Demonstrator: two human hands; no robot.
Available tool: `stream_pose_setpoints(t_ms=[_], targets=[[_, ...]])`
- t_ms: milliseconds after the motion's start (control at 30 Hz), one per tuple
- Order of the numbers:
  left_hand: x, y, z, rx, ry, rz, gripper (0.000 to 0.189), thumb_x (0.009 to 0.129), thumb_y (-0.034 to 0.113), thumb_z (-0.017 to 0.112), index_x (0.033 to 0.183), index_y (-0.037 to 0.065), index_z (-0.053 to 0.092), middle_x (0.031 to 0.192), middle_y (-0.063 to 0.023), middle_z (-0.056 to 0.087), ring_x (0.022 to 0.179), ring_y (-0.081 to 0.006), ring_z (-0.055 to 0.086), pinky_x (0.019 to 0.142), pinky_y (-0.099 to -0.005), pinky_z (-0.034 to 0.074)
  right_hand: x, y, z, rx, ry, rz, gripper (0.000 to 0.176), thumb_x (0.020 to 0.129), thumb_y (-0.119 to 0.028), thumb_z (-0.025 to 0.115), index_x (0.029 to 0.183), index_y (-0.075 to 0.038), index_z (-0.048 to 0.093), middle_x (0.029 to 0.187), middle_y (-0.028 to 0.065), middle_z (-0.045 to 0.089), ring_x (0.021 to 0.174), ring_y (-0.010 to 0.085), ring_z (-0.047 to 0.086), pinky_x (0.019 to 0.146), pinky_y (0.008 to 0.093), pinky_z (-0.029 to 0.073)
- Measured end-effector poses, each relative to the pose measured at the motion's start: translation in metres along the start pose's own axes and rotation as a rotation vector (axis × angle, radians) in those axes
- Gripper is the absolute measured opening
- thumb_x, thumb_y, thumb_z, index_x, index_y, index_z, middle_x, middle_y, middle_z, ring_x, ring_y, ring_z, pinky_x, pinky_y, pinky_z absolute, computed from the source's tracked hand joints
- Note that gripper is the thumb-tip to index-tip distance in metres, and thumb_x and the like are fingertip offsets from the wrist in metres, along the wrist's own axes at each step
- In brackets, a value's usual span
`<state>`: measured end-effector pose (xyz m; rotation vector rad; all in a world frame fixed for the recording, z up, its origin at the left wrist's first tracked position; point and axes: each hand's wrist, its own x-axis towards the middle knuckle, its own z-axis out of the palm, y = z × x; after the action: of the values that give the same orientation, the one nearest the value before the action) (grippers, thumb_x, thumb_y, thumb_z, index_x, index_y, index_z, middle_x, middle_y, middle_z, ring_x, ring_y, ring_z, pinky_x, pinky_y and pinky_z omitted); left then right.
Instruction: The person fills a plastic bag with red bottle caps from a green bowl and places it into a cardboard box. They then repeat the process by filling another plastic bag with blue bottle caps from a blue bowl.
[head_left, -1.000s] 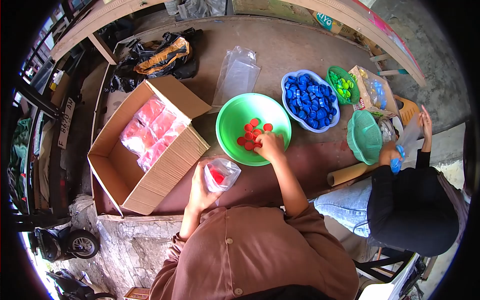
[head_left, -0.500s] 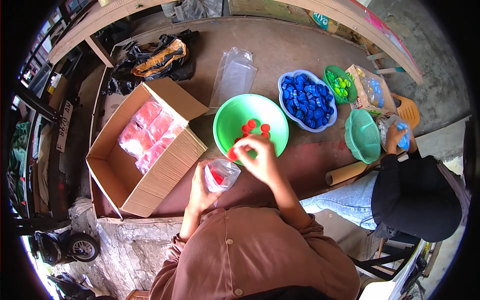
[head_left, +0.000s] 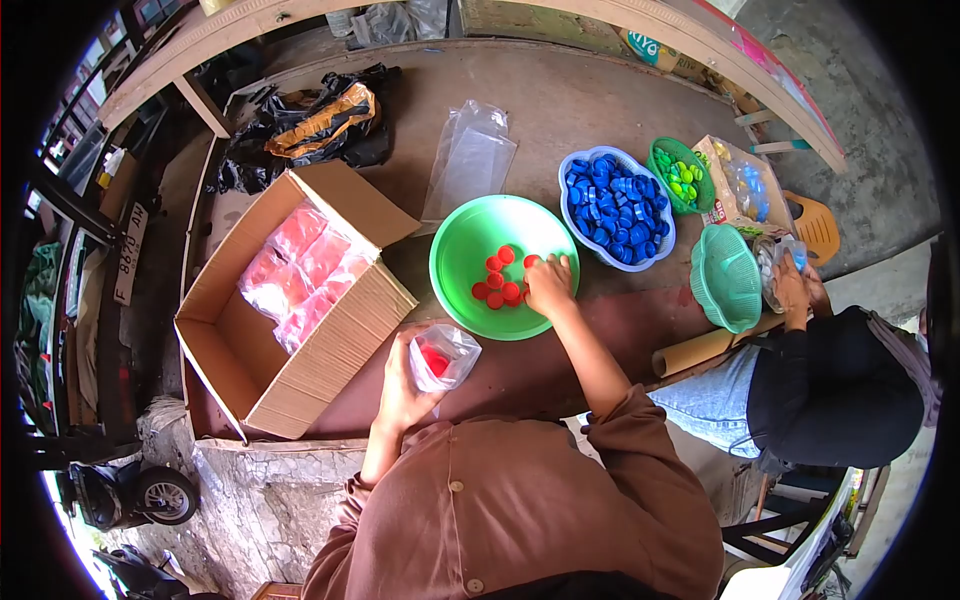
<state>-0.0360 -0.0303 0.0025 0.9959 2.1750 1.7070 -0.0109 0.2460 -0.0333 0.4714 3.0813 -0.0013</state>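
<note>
Picking hand: right hand (head_left: 550,285) is down in the green bowl (head_left: 462,245), fingertips on the red caps (head_left: 497,288) toward the bowl's right side; I cannot tell whether its grip has closed on a cap.
Holding hand: left hand (head_left: 400,385) has its grip closed around the bag (head_left: 447,352), over the near edge of the tabletop (head_left: 560,110), just near-left of the bowl.
Bag: clear, with something red showing inside.
Caps: a loose cluster mid-bowl, touching one another.
Doing it well: probably pinch several caps at once, and hold the bag's mouth wide and tilted toward the bowl so the carry is short and nothing drops.
Watch: box (head_left: 340,335) of red packets sits to the left, blue caps (head_left: 615,205) to the right; keep the colours apart.
</note>
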Motion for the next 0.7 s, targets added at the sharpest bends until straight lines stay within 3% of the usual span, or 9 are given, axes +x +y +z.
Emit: stream_pose_setpoints(t_ms=[100, 200, 267, 433, 500, 567, 633, 700], targets=[[0.0, -0.001, 0.001, -0.038, 0.004, -0.028, 0.063, 0.058, 0.012, 0.071, 0.112, 0.001, 0.041, 0.105, -0.0176, 0.051, 0.098, -0.0306, 0.051, 0.085, -0.0371, 0.041, -0.001, -0.002, 0.011, -0.087, -0.075, 0.082, 0.008, 0.065, -0.003, 0.06, 0.07, -0.007, 0.066, 0.082, 0.0079, 0.061, 0.094, 0.0247, 0.051, 0.086, 0.0396, 0.036], [0.002, -0.001, 0.002, -0.043, -0.002, -0.019, 0.063, 0.058, 0.012, 0.071, 0.112, 0.0, 0.041, 0.105, -0.0177, 0.051, 0.099, -0.0311, 0.051, 0.085, -0.0371, 0.041, -0.002, -0.001, 0.018, -0.098, 0.007, 0.046, 0.007, 0.066, -0.005, 0.061, 0.069, -0.008, 0.065, 0.084, 0.0064, 0.059, 0.092, 0.024, 0.051, 0.084, 0.0387, 0.036], [0.002, -0.001, 0.002, -0.013, -0.005, 0.012, 0.063, 0.058, 0.012, 0.072, 0.112, 0.0, 0.041, 0.106, -0.0179, 0.051, 0.099, -0.0315, 0.051, 0.085, -0.0373, 0.041, -0.007, 0.001, 0.009, 0.014, 0.147, 0.025, 0.006, 0.067, -0.006, 0.062, 0.07, -0.009, 0.065, 0.088, 0.0043, 0.057, 0.09, 0.0234, 0.05, 0.081, 0.038, 0.036], [0.002, -0.002, 0.001, 0.006, 0.006, 0.001, 0.063, 0.058, 0.013, 0.072, 0.111, 0.0, 0.041, 0.105, -0.0181, 0.051, 0.099, -0.0314, 0.051, 0.085, -0.0374, 0.041, -0.026, -0.007, -0.033, 0.359, 0.211, 0.059, 0.009, 0.071, -0.01, 0.064, 0.081, -0.007, 0.063, 0.089, 0.0047, 0.054, 0.089, 0.0207, 0.05, 0.076, 0.0355, 0.037], [0.001, -0.001, 0.001, 0.011, 0.013, 0.002, 0.063, 0.058, 0.013, 0.072, 0.111, 0.0, 0.041, 0.105, -0.0181, 0.051, 0.099, -0.0311, 0.052, 0.085, -0.0373, 0.041, -0.035, -0.014, -0.052, 1.123, 0.096, -0.133, 0.011, 0.073, -0.01, 0.063, 0.082, -0.003, 0.06, 0.091, 0.0069, 0.055, 0.092, 0.0216, 0.05, 0.081, 0.0326, 0.039], [0.002, 0.001, 0.002, -0.021, 0.001, -0.008, 0.063, 0.058, 0.012, 0.072, 0.111, 0.0, 0.041, 0.104, -0.0177, 0.051, 0.098, -0.0306, 0.052, 0.084, -0.0371, 0.042, -0.047, -0.031, -0.082, 1.252, -0.052, -0.339, 0.012, 0.075, -0.008, 0.062, 0.084, -0.001, 0.057, 0.093, 0.0076, 0.054, 0.093, 0.0212, 0.051, 0.082, 0.0291, 0.039], [0.003, 0.005, 0.002, -0.007, -0.007, -0.008, 0.063, 0.057, 0.011, 0.072, 0.111, 0.0, 0.041, 0.104, -0.0174, 0.051, 0.097, -0.0303, 0.053, 0.084, -0.0368, 0.042, -0.054, -0.052, -0.096, 1.118, -0.046, -0.541, 0.006, 0.075, -0.003, 0.059, 0.08, -0.003, 0.058, 0.094, 0.0057, 0.051, 0.092, 0.02, 0.048, 0.082, 0.031, 0.037], [0.002, 0.005, 0.003, 0.007, -0.018, -0.006, 0.063, 0.057, 0.01, 0.072, 0.111, 0.0, 0.041, 0.103, -0.0171, 0.051, 0.097, -0.0299, 0.053, 0.083, -0.0366, 0.042, -0.059, -0.07, -0.096, 0.94, -0.03, -0.601, 0.007, 0.074, -0.005, 0.061, 0.081, -0.006, 0.061, 0.093, 0.0054, 0.052, 0.09, 0.0215, 0.047, 0.082, 0.033, 0.037]])
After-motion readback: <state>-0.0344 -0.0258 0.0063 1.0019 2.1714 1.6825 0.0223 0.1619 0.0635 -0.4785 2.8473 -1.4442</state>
